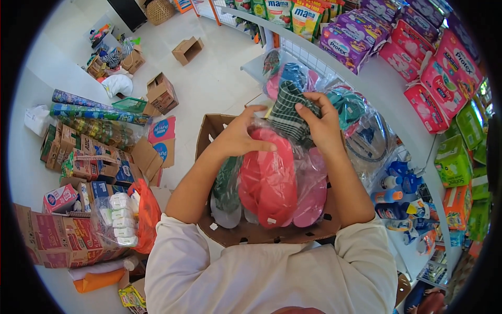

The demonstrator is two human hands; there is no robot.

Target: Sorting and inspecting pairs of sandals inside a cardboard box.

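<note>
A brown cardboard box (206, 138) in front of me holds sandals in clear plastic bags. On top lies a bagged red pair (269, 180), with a pink pair (312, 193) to its right and dark green ones with grey soles (226, 196) to its left. My left hand (240, 133) rests at the red pair's bag, thumb and fingers apart. A dark green and white striped piece (290, 112), its exact kind unclear, is pinched between the thumb and fingers of my right hand (325, 123) above the box's far side.
Bagged sandals (353, 110) and blue bottles (402, 178) line the low shelf to the right. Purple packs (345, 36) and red packs (442, 78) fill the shelf above. Cartons (73, 230) and a red bag (149, 212) stand at left. Two boxes (162, 94) lie on the floor ahead.
</note>
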